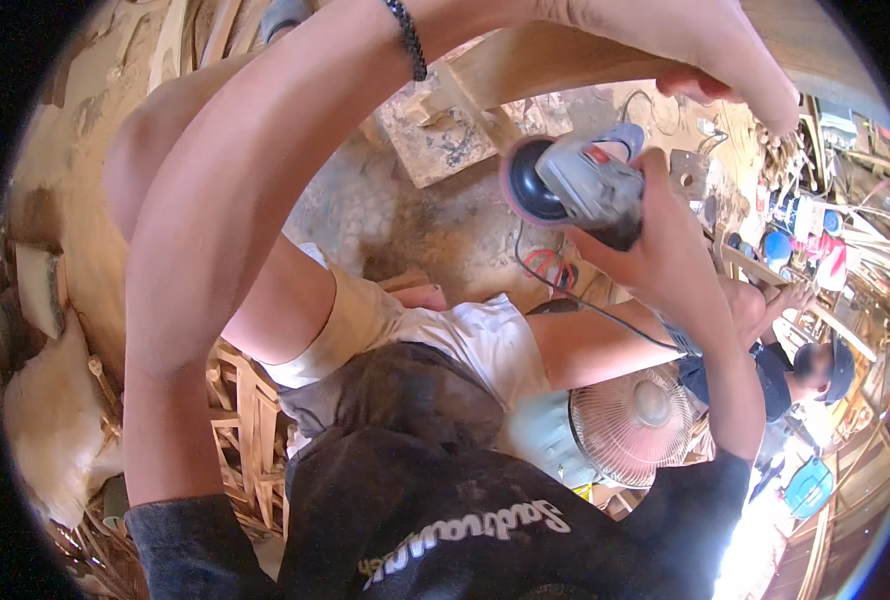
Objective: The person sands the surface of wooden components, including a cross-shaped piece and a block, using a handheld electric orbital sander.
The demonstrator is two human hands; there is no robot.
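Note:
In my right hand [665,230] is a grey angle grinder [590,180], its body wrapped by my fingers and thumb. A round disc [533,180] with a black centre and a reddish rim faces left on it, and a dark cord hangs below. My left arm arches across the top. There my left hand [685,45] is bent over a pale wooden piece [550,65], its fingers curled at the lower edge. The disc is below the wood, apart from it. Much of the wooden piece is hidden behind my hand and forearm.
A wooden block [435,135] lies on the dusty floor beyond my knees. A standing fan [633,425] is close at my right, with another person [765,375] seated past it. Wood scraps [250,430] are piled at left. A red cable [550,265] lies below the grinder.

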